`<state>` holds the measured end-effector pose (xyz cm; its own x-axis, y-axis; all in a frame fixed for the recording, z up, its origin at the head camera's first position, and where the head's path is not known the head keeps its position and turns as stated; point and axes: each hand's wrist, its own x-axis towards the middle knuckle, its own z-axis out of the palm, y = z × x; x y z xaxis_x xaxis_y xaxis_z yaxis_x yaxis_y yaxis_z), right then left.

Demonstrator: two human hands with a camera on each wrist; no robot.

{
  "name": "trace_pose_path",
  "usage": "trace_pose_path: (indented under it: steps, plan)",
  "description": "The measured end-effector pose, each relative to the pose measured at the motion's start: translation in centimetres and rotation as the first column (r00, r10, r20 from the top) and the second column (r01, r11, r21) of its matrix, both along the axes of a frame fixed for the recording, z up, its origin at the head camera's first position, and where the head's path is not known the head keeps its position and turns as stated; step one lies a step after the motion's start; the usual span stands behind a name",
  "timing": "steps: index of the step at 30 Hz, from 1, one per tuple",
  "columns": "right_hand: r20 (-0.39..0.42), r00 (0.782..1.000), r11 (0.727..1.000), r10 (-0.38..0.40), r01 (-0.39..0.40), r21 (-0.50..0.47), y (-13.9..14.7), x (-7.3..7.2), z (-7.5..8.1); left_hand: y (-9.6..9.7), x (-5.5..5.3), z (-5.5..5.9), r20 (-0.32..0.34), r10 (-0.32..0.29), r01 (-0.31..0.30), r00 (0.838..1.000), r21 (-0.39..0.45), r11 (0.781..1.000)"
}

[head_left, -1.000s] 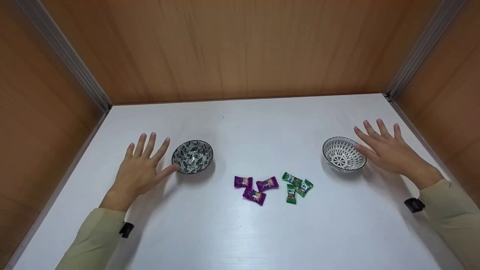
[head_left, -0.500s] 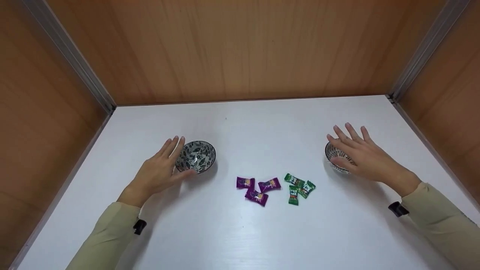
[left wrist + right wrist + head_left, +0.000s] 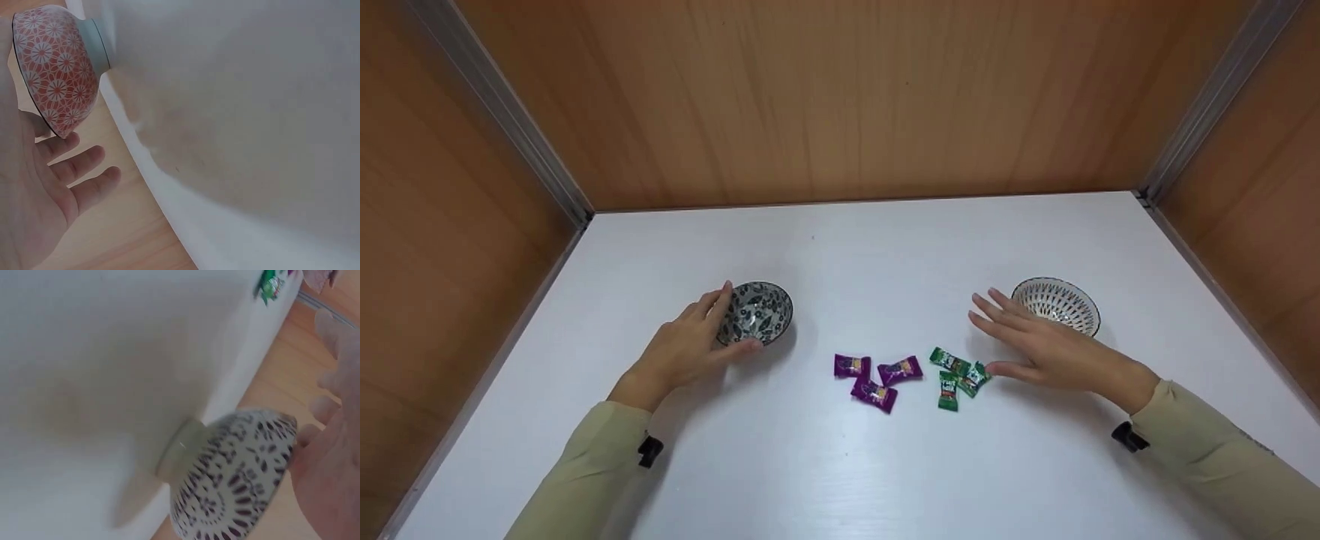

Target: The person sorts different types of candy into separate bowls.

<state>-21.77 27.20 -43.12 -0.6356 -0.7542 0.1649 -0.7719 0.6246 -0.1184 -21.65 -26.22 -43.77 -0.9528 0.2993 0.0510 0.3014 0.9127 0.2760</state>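
Observation:
My left hand is at the left side of a small bowl with a dark leaf pattern inside. Its fingers lie along the left rim and the thumb at the near rim; firm contact is unclear. In the left wrist view this bowl's outer wall is red with white flowers. My right hand, fingers extended, hovers just right of several green-wrapped candies, its thumb closest to them. Behind it stands a white bowl with dark dashes, partly covered by the hand. Purple-wrapped candies lie left of the green ones.
The white table has wooden panels at its back and both sides, with metal posts in the corners. Both forearms wear light green sleeves, with a black device at the left wrist.
My left hand has moved right, onto the edge of the leaf-patterned bowl. My right hand has swept left and nearer, past the white bowl to beside the green candies. Bowls and candies stay put.

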Motion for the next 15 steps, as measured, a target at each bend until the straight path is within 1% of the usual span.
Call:
trace_pose_path:
  steps: [3,5,7,8,10,12,15]
  plan:
    - [-0.081,0.992,0.996,0.092,-0.093,-0.009,-0.2,0.2,-0.7,0.0,0.0,-0.1,-0.007,0.004,-0.004,1.0,-0.007,1.0]
    - [-0.157,0.977,0.989,0.142,-0.146,-0.015,-0.3,0.3,-1.0,0.1,0.0,-0.2,-0.016,0.003,-0.003,1.0,-0.013,1.0]
    - [-0.2,0.963,0.982,0.183,-0.19,-0.016,-0.5,0.4,-1.1,0.1,0.0,-0.2,-0.018,0.006,-0.006,1.0,-0.013,1.0]
    - [-0.196,0.96,0.978,0.201,-0.209,-0.02,-0.6,0.5,-1.2,0.1,0.0,-0.2,-0.018,0.007,-0.008,1.0,-0.013,1.0]
    - [-0.159,0.962,0.973,0.224,-0.231,-0.027,-0.7,0.7,-1.3,0.1,0.0,-0.2,-0.013,0.016,-0.016,1.0,-0.013,1.0]
    - [-0.097,0.969,0.972,0.227,-0.232,-0.039,-0.9,0.8,-1.4,0.2,0.0,-0.2,-0.008,0.023,-0.023,1.0,-0.01,1.0]
    - [-0.012,0.974,0.972,0.226,-0.227,-0.062,-1.1,0.9,-1.5,0.2,0.1,-0.1,0.003,0.025,-0.025,1.0,-0.006,1.0]
